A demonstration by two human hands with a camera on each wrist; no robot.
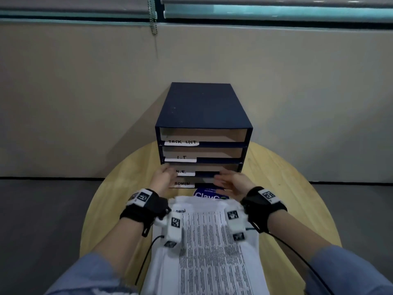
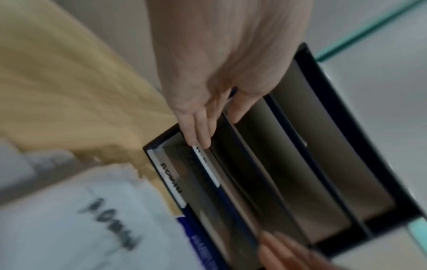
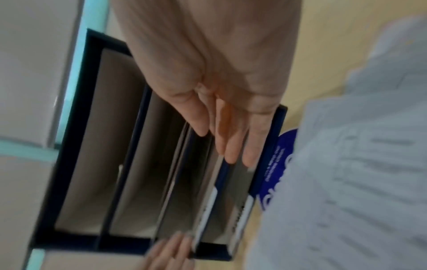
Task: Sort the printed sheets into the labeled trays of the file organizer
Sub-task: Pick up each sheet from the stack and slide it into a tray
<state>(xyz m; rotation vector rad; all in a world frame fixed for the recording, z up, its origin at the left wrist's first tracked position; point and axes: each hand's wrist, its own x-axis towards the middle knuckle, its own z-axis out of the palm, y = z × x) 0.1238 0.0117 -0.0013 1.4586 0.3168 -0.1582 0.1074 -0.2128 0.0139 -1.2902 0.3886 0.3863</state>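
A dark blue four-tray file organizer [image 1: 203,116] was positioned on the round wooden table [image 1: 287,177]. Its trays were labelled TASK LIST [image 1: 181,142], I.T, H.R. and ADMIN [image 1: 181,183], from top to bottom. The left hand [image 1: 162,177] was extended, fingers straight, to the organizer's left front edge at the H.R. tray; nothing was held. The right hand [image 1: 230,181] was extended likewise at the lower right front, empty. The stack of printed sheets [image 1: 208,248] was located directly in front of the organizer, beneath both wrists.
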